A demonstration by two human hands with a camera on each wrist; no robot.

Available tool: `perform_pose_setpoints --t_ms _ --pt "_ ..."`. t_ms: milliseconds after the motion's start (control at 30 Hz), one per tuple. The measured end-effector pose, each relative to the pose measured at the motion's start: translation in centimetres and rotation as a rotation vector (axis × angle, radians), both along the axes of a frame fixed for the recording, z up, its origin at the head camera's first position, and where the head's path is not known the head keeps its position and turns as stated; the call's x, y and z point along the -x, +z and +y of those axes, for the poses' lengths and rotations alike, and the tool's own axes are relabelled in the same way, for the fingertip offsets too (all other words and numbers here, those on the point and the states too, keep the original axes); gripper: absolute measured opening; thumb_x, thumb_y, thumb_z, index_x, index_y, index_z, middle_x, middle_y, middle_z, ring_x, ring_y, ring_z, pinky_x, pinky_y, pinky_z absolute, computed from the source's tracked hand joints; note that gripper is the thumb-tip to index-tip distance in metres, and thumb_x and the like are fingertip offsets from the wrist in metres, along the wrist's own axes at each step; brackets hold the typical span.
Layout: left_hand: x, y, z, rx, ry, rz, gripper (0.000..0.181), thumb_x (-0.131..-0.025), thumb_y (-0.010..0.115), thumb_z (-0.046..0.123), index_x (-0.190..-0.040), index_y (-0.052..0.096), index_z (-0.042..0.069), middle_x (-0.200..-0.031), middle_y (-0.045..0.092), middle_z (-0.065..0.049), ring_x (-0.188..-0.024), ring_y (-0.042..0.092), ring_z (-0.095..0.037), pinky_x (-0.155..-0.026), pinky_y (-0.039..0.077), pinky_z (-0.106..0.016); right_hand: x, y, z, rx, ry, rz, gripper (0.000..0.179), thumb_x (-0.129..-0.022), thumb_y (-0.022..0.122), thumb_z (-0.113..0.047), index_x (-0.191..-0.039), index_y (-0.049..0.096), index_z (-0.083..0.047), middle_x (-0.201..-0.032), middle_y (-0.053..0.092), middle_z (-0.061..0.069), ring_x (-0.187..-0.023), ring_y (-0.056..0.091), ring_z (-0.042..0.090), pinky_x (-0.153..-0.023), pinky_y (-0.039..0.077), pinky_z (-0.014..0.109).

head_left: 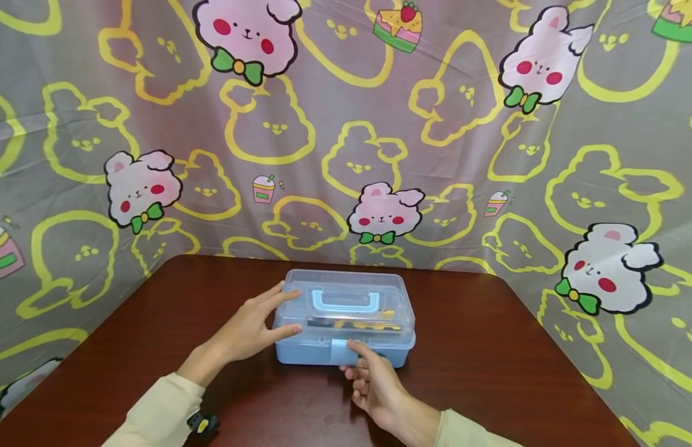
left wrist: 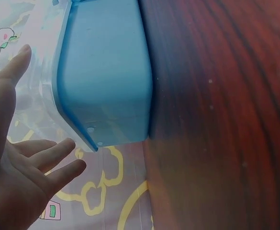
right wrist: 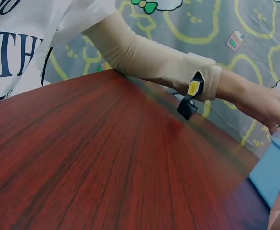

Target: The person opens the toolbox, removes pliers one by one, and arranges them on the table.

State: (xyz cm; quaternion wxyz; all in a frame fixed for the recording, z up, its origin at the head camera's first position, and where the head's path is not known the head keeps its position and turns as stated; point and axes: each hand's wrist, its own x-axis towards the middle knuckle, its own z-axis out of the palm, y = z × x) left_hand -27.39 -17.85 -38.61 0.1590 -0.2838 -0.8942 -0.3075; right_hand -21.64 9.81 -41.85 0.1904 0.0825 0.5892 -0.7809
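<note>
A blue storage box (head_left: 294,355) with a clear lid (head_left: 351,282) stands shut on the table. Its lid carries a light blue handle (head_left: 346,303), and yellow-and-black things (head_left: 374,325) show through the plastic. My left hand (head_left: 251,326) is spread at the lid's left side, fingers fairly straight; the left wrist view shows the box's blue side (left wrist: 106,62) beside that hand. At the front, my right hand (head_left: 382,388) has its thumb on the light blue latch (head_left: 339,352) and its curled fingers at the latch's lower edge. Only a sliver of it appears in the right wrist view.
The dark reddish-brown table (head_left: 463,347) extends around the box. A grey patterned curtain (head_left: 452,149) hangs behind and along both sides. A black strap with a yellow piece (head_left: 203,425) hangs at the left sleeve.
</note>
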Motion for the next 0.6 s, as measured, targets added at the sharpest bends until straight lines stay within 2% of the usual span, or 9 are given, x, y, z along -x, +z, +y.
perform_pose_setpoints --t_ms 133,367,600 --pt "0.0 -0.1 0.0 0.000 -0.001 0.004 0.074 -0.092 0.072 0.059 -0.153 0.054 0.021 -0.161 0.034 -0.024 -0.142 0.042 -0.043 -0.102 0.041 -0.067 -0.2 0.0 0.4 0.004 0.045 -0.016 0.055 -0.091 0.073 -0.050 -0.109 0.064 0.001 -0.067 0.058 -0.007 -0.050 0.038 0.001 -0.054 0.039 0.019" --pt "0.1 0.0 0.0 -0.004 0.000 0.011 0.074 -0.091 0.073 0.060 -0.152 0.055 0.021 -0.161 0.035 -0.023 -0.142 0.042 -0.042 -0.102 0.042 -0.066 -0.3 0.1 0.9 0.042 0.075 -0.035 0.057 -0.092 0.074 -0.045 -0.122 0.056 0.000 -0.065 0.053 -0.008 -0.050 0.034 0.000 -0.049 0.030 0.016" --pt "0.1 0.1 0.1 -0.006 -0.003 0.011 0.073 -0.092 0.074 0.058 -0.152 0.055 0.021 -0.161 0.035 -0.024 -0.141 0.042 -0.043 -0.102 0.041 -0.067 -0.5 0.3 1.4 0.028 0.114 -0.032 0.054 -0.093 0.074 -0.039 -0.128 0.055 -0.002 -0.067 0.056 -0.007 -0.052 0.040 0.001 -0.051 0.034 0.016"
